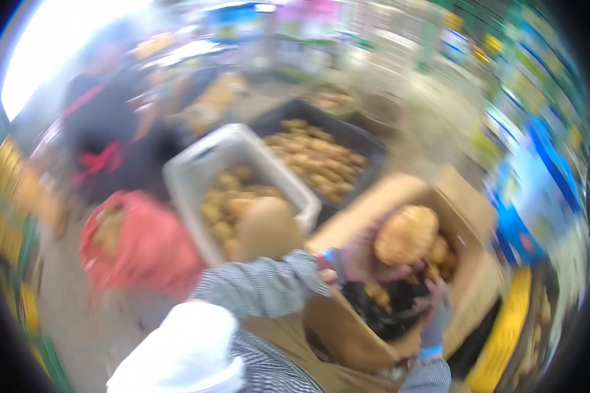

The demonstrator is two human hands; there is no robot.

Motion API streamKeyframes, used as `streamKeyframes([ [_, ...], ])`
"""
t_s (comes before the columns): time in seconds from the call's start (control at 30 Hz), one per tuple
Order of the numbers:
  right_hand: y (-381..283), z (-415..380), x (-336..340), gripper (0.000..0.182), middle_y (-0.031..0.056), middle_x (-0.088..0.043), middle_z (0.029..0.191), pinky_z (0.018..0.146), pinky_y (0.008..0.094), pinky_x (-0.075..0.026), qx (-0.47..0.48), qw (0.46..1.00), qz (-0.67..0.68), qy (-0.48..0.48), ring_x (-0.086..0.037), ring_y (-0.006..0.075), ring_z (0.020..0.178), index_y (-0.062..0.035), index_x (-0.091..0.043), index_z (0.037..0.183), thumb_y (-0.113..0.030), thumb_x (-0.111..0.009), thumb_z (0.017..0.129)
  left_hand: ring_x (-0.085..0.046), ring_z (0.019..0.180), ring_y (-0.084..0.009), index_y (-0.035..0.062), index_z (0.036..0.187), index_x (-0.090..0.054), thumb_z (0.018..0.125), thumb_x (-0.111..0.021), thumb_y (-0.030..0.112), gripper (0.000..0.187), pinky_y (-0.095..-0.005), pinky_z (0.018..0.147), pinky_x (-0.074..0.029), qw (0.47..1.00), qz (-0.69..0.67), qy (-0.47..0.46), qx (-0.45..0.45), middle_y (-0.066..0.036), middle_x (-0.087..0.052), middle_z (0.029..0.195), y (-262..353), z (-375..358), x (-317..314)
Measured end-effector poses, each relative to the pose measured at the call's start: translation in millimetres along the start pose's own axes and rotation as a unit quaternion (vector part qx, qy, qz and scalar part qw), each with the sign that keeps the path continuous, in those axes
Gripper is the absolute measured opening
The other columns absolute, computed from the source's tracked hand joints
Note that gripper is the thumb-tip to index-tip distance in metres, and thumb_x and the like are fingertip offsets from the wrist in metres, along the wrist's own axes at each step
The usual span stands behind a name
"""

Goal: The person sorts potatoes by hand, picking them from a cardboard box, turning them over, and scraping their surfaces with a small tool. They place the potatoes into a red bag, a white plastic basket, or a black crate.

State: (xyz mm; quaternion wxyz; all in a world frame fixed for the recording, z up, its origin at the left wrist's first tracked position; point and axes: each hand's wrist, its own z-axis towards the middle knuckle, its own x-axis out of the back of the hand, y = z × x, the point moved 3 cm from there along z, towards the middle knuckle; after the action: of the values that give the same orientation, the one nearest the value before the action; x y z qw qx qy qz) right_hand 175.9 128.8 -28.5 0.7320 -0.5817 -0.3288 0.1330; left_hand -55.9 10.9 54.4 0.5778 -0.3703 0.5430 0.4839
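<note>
My left hand [359,254], in a dark glove, is wrapped round a large tan potato [408,234] above an open cardboard box [482,262]. Lower down, my right hand [434,306], gloved too, reaches into the box with its fingers apart, close to small potatoes [442,257]. Blur hides whether it touches one. Black plastic [400,321] shows inside the box, with a few more yellowish pieces on it.
A white crate [177,171] and a black crate [375,154] hold several potatoes beside the box. A red sack [141,242] stands left, near a person in dark clothes [105,131]. Blue packaging [534,190] and a yellow crate edge [505,334] lie right.
</note>
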Motion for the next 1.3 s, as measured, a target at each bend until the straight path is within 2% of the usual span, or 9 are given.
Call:
streamKeyframes([
  [0.13, 191, 70, 71, 0.046, 0.0109, -0.06, 0.116, 0.054, 0.0216, -0.049, 0.022, 0.996, 0.074, 0.04, -0.058, 0.013, 0.065, 0.002, -0.046, 0.133, -0.026, -0.051, 0.097, -0.057, 0.111, -0.0354, 0.0118, 0.137, -0.043, 0.083, -0.057, 0.064, 0.077, -0.045, 0.084, -0.055, 0.986, -0.065, -0.075, -0.137, -0.02, -0.052, 0.13, 17, -70, -24],
  [0.37, 85, 80, 58, 0.033, 0.0127, -0.044, 0.137, 0.08, 0.0315, -0.053, -0.14, 0.989, -0.027, -0.044, -0.055, 0.0233, 0.111, 0.006, -0.047, 0.126, -0.011, -0.047, 0.097, -0.062, 0.104, -0.0276, 0.0107, 0.139, -0.038, 0.085, -0.054, 0.064, 0.078, -0.038, 0.073, -0.056, 0.772, 0.301, 0.163, -0.536, -0.016, -0.054, 0.127, 28, -304, -95],
  [0.5, 56, 68, 45, 0.035, 0.0146, -0.047, 0.135, 0.08, 0.0332, -0.055, -0.142, 0.989, 0.025, -0.011, -0.058, 0.0268, 0.111, 0.0076, -0.042, 0.129, -0.002, -0.044, 0.095, -0.062, 0.104, -0.0255, 0.0068, 0.134, -0.041, 0.093, -0.051, 0.051, 0.061, -0.037, 0.082, -0.056, 0.43, 0.33, 0.332, -0.772, -0.014, -0.056, 0.123, -1, -436, -133],
  [0.6, 61, 69, 44, 0.038, 0.0173, -0.052, 0.131, 0.074, 0.0314, -0.056, -0.143, 0.989, 0.02, -0.017, -0.061, 0.0279, 0.103, 0.0098, -0.042, 0.129, 0.002, -0.043, 0.093, -0.062, 0.104, -0.0231, 0.005, 0.133, -0.041, 0.095, -0.053, 0.043, 0.055, -0.0366, 0.086, -0.055, -0.122, 0.598, 0.519, -0.598, -0.014, -0.056, 0.121, -36, -492, -140],
  [0.67, 71, 75, 44, 0.036, 0.0166, -0.051, 0.132, 0.073, 0.0304, -0.055, -0.106, 0.992, -0.045, -0.052, -0.062, 0.0259, 0.099, 0.0113, -0.045, 0.127, 0.001, -0.044, 0.093, -0.061, 0.102, -0.0217, 0.003, 0.132, -0.04, 0.096, -0.055, 0.035, 0.051, -0.0351, 0.087, -0.054, 0.163, 0.344, 0.518, -0.766, -0.015, -0.055, 0.12, -39, -555, -115],
  [0.8, 66, 68, 40, 0.036, 0.0149, -0.057, 0.125, 0.077, 0.0284, -0.052, -0.12, 0.989, 0.065, -0.054, -0.062, 0.0225, 0.096, 0.0041, -0.05, 0.128, -0.008, -0.047, 0.094, -0.063, 0.096, -0.0242, -0.0019, 0.128, -0.045, 0.096, -0.052, 0.038, 0.052, -0.0355, 0.081, -0.053, -0.111, 0.392, 0.853, -0.326, -0.016, -0.06, 0.108, -35, -685, 45],
  [0.93, 42, 55, 31, 0.037, 0.0159, -0.055, 0.127, 0.079, 0.0288, -0.052, -0.135, 0.988, -0.057, -0.057, -0.06, 0.024, 0.1, 0.0019, -0.051, 0.129, -0.009, -0.046, 0.094, -0.063, 0.094, -0.0264, -0.0023, 0.124, -0.052, 0.094, -0.055, 0.043, 0.054, -0.0366, 0.08, -0.051, 0.077, 0.338, 0.863, -0.368, -0.018, -0.061, 0.107, -64, -638, -14],
  [1.13, 69, 64, 34, 0.036, 0.0144, -0.049, 0.135, 0.08, 0.0301, -0.052, -0.06, 0.991, -0.076, -0.096, -0.059, 0.0248, 0.102, 0.0012, -0.05, 0.13, -0.008, -0.043, 0.095, -0.062, 0.101, -0.033, -0.0014, 0.125, -0.053, 0.085, -0.064, 0.044, 0.061, -0.0391, 0.084, -0.05, -0.435, 0.411, 0.797, -0.08, -0.023, -0.059, 0.116, -79, -636, -9],
  [1.3, 61, 64, 22, 0.041, 0.0196, -0.056, 0.123, 0.078, 0.0289, -0.051, -0.108, 0.991, 0.001, -0.082, -0.059, 0.0247, 0.1, -0.0028, -0.047, 0.135, -0.011, -0.046, 0.095, -0.058, 0.105, -0.0317, 0.0003, 0.125, -0.053, 0.084, -0.067, 0.038, 0.057, -0.0405, 0.086, -0.049, -0.108, 0.192, 0.903, -0.37, -0.022, -0.052, 0.125, -81, -681, 41],
])
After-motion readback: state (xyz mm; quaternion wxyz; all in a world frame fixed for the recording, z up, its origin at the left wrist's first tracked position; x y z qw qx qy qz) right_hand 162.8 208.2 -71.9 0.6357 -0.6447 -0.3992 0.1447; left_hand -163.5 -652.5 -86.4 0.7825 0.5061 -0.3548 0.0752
